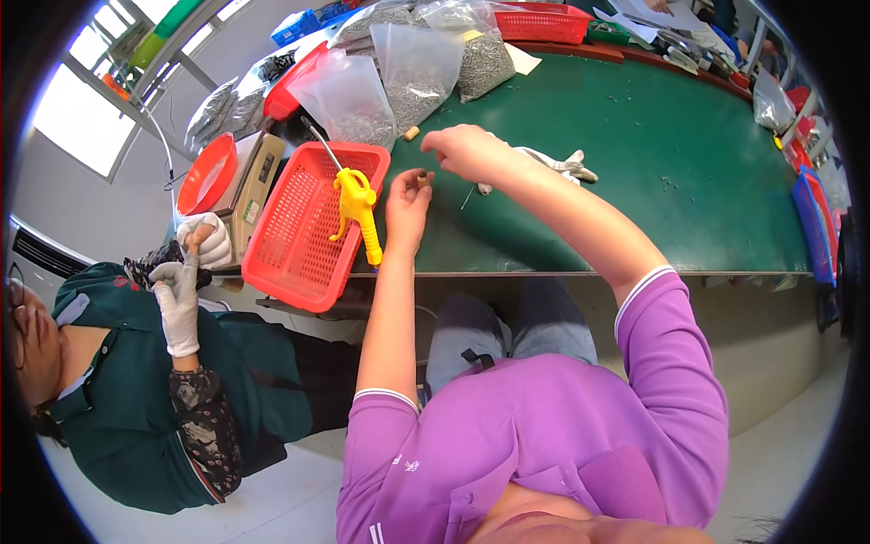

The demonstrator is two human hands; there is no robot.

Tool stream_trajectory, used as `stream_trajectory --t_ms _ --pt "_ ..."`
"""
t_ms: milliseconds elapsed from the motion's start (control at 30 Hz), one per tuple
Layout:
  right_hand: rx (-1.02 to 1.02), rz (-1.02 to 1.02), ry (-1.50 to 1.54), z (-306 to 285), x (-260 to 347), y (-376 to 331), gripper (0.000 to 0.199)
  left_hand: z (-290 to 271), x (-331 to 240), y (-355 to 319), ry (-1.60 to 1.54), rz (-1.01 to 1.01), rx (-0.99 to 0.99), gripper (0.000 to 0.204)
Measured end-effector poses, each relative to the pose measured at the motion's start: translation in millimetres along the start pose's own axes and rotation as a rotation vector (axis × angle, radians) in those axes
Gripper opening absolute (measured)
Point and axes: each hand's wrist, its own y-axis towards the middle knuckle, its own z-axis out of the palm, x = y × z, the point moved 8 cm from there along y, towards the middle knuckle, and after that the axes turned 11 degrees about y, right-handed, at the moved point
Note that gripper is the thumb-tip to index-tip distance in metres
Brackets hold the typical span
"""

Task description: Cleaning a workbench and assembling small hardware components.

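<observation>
A green worktable (671,136) was viewed from above, with two bare forearms in purple short sleeves stretched over it. The left hand (407,213) was held just beside the right side of a red mesh basket (283,236), palm turned partly up, and a small brownish piece (422,179) was pinched between its thumb and fingertips; its exact kind could not be made out. The right hand (467,152) was held above and slightly to the right of that piece, its wrist bent and its fingers curled down toward the left; whether anything was gripped in them could not be told. Just beyond its fingertips, a short tan plug (411,133) was left lying on the table. A yellow air gun (357,201) was laid across the right part of the basket, its metal nozzle pointed toward the far side. To the right of the hands, white gloves (575,167) were partly covered by the right forearm. Behind the basket, clear plastic bags (412,82) filled with small metal parts were crowded together. At the left, a red bowl (207,174) was set on a weighing scale (245,195), and near it the white-gloved hand (180,317) of a co-worker in dark green was raised
</observation>
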Motion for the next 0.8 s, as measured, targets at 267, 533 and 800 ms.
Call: stream_trajectory --t_ms 267,533,800 --pt "0.178 0.146 -0.058 19.6 -47.6 -28.6 0.021 -6.0 -14.8 5.6 0.405 0.124 -0.141 0.027" --pt "0.148 -0.274 -0.42 34.5 -22.2 -43.2 0.013 26.5 -41.2 8.7 1.179 0.345 -0.132 0.021" --pt "0.047 -0.302 -0.53 30.9 -10.4 -64.3 0.015 28.3 -30.6 4.9 1.148 0.393 -0.112 0.019"
